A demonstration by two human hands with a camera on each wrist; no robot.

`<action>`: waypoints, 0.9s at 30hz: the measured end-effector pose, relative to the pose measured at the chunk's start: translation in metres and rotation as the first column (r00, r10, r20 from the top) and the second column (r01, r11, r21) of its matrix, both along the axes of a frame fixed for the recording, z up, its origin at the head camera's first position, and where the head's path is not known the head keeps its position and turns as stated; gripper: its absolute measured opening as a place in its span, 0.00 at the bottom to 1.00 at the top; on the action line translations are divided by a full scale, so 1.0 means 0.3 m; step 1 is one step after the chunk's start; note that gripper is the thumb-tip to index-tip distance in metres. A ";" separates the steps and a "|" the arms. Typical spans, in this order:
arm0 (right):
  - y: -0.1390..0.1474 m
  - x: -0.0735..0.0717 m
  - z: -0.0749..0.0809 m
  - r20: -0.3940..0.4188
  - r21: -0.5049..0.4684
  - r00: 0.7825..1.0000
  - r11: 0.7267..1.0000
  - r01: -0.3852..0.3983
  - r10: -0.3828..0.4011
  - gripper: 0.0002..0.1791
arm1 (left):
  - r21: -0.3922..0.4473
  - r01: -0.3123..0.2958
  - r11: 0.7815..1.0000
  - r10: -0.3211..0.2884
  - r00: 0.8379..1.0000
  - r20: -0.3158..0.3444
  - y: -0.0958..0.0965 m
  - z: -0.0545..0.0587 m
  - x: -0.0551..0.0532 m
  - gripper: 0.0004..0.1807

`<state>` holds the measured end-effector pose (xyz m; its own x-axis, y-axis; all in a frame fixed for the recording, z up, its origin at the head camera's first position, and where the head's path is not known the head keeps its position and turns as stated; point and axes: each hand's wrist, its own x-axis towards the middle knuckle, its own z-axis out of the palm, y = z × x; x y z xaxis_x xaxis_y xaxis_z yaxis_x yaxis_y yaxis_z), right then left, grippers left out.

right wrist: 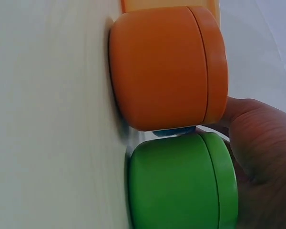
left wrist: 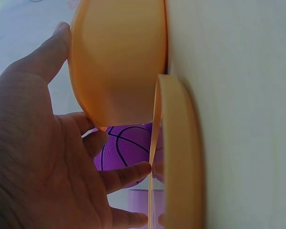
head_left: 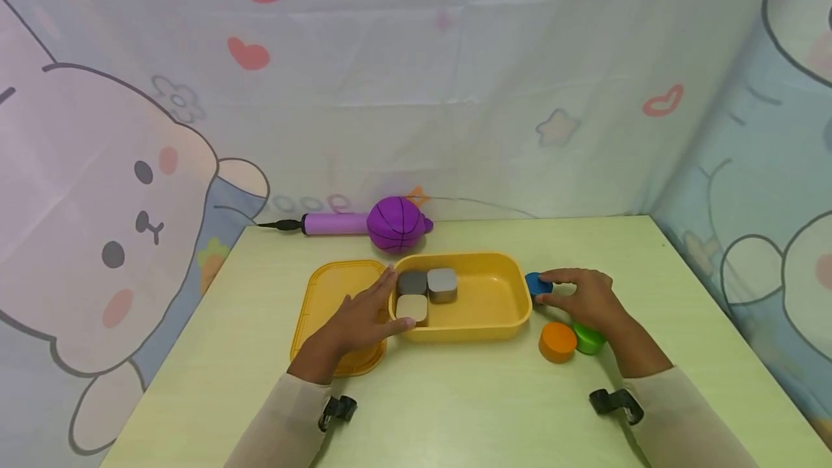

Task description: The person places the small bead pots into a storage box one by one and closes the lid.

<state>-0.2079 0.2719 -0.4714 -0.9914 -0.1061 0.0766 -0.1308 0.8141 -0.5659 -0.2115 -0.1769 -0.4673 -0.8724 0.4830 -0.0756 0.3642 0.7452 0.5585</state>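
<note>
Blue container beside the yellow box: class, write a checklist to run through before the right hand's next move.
1. Right hand touching blue container: ok.
2. Secure hold: cannot tell, right wrist view mostly hides it.
3. Surrounding space: not ok, green container sits close.
4. Yellow box uncovered: ok, lid lies to its left.
5. Space in box: ok, right side bare.
6. Left hand at box: ok, touches its left end.

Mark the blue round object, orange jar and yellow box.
Blue round object [head_left: 536,283], head view: top face.
Orange jar [right wrist: 164,69], right wrist view: side of body, below the lid seam.
Yellow box [head_left: 490,299], head view: bare inner floor.
</note>
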 end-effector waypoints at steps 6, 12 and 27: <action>-0.003 0.003 0.001 -0.045 -0.015 0.999 1.000 0.027 -0.028 0.28 | -0.002 -0.005 1.000 0.005 1.000 0.001 0.001 -0.002 0.002 0.58; -0.002 0.016 0.009 -0.166 -0.101 0.980 0.991 0.091 -0.107 0.27 | -0.035 -0.008 0.999 0.007 1.000 -0.027 0.003 0.000 0.004 0.58; -0.025 0.016 0.019 -0.352 -0.226 0.917 0.968 0.110 -0.186 0.27 | -0.042 -0.010 0.999 0.009 1.000 -0.028 0.000 -0.004 0.001 0.58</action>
<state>-0.2032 0.2642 -0.4658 -0.8916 0.0950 0.4427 -0.2472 0.7171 -0.6517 -0.2112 -0.1768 -0.4686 -0.8789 0.4716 -0.0716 0.3718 0.7714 0.5165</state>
